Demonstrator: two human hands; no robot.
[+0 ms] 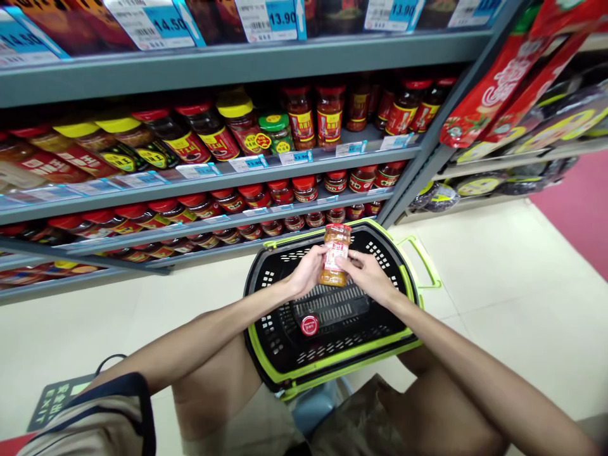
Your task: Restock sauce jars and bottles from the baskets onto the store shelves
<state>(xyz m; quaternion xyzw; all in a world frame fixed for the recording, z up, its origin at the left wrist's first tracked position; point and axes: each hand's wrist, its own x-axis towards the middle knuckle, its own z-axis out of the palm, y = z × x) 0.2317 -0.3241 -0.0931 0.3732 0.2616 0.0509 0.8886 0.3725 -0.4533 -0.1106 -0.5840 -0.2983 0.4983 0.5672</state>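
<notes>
One jar (335, 248) sat pinched between left hand (308, 273) and right hand (371, 276), equally near, its length pointing forward.

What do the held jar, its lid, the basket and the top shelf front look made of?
Jar: probably glass, clear and glossy; orange-brown contents show through, but clear plastic isn't ruled out.
Lid: red, perhaps painted metal; too small to be sure.
Basket: likely molded plastic, black and lime green, with regular cut-out slots.
Shelf front: likely painted metal, smooth even grey.
</notes>
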